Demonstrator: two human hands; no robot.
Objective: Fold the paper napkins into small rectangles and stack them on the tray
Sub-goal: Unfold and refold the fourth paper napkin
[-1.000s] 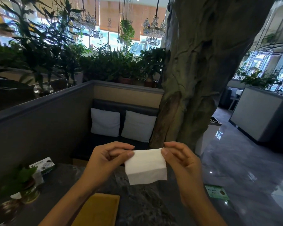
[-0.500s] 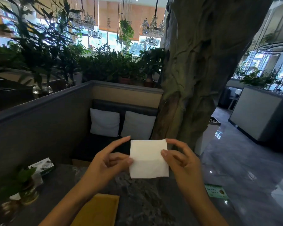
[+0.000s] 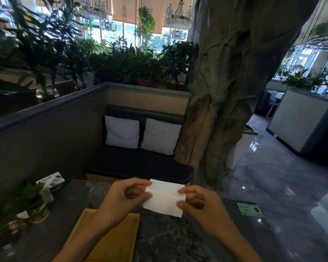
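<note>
A white paper napkin (image 3: pixel 164 197) is held in the air above the dark marble table, with a horizontal crease across its middle. My left hand (image 3: pixel 124 199) pinches its left edge between thumb and fingers. My right hand (image 3: pixel 199 207) pinches its right edge the same way. A yellow wooden tray (image 3: pixel 114 241) lies on the table below my left forearm; its visible part holds nothing.
On the table's left stand a small potted plant in a glass vase (image 3: pixel 34 205) and a tissue box (image 3: pixel 51 181). A green card (image 3: pixel 249 208) lies at the right. Beyond the table are a dark bench with two white cushions (image 3: pixel 140 135) and a large tree trunk (image 3: pixel 225 91).
The napkin went from upright and squarish to a lower, wider shape with a middle crease. Both hands dropped toward the table, still pinching its side edges.
</note>
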